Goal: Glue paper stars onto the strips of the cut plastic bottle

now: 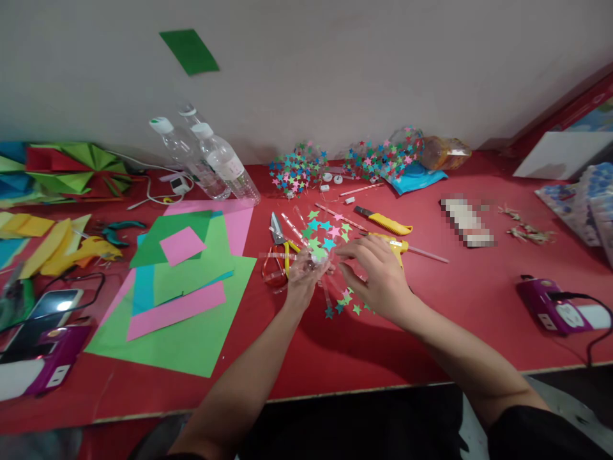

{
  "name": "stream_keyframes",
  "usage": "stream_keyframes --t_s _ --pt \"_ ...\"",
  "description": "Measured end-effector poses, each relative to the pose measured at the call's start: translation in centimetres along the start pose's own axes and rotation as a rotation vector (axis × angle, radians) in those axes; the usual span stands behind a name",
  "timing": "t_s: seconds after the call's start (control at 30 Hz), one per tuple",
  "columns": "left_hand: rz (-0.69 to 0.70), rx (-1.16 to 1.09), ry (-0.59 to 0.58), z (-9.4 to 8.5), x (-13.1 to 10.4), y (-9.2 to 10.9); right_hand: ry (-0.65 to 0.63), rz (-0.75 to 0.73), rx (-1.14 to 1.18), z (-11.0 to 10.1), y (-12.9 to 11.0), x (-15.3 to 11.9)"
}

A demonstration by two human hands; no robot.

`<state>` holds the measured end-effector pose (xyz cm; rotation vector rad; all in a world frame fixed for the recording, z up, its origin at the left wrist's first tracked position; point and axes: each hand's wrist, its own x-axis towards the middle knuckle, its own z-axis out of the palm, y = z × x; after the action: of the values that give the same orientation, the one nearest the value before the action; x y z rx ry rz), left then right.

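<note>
My left hand (302, 276) is closed around a clear plastic piece with strips splayed outward (275, 257), which looks like a cut bottle. Paper stars (329, 243) in green, blue and pink sit on and around its strips. Just right of it is my right hand (378, 271), its fingers bent and the thumb apart from them; nothing shows between them. More stars (357, 309) lie below the hands. Red-and-yellow-handled scissors (276, 230) are behind my left hand. A yellow glue gun (397, 245), partly hidden, lies behind my right hand.
A yellow utility knife (390, 223) lies farther back. Star-covered balls (297, 169) and plastic bottles (225, 163) stand along the wall. Coloured paper sheets (191, 345) spread out at left, near a phone (43, 319). A purple power adapter (550, 303) with a cable is at right.
</note>
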<state>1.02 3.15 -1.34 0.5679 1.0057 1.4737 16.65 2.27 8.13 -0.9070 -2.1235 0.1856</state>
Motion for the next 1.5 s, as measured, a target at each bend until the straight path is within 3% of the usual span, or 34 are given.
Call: stream_keyframes --t_s 0.27,0.5,0.87,1.0,1.33,1.5 --pt "0.007 0.003 -0.005 -0.1 0.0 -0.1 -0.001 0.020 0.007 -1.0 -0.4 0.2" --pt "0.017 0.099 0.011 0.3 -0.3 0.2 0.073 0.014 -0.016 -1.7 -0.4 0.3" --pt "0.095 0.104 0.060 0.5 -0.5 -0.2 0.121 -0.070 -0.270 0.3 -1.0 -0.3" --pt "0.086 0.103 0.030 0.3 -0.6 -0.2 0.138 -0.059 -0.304 0.8 -0.8 -0.5" --pt "0.041 0.047 0.049 0.5 -0.5 -0.3 0.070 0.046 -0.144 0.9 -0.8 -0.5" --pt "0.058 0.075 0.066 0.8 -0.6 0.0 0.057 0.011 -0.117 1.1 -0.9 -0.6"
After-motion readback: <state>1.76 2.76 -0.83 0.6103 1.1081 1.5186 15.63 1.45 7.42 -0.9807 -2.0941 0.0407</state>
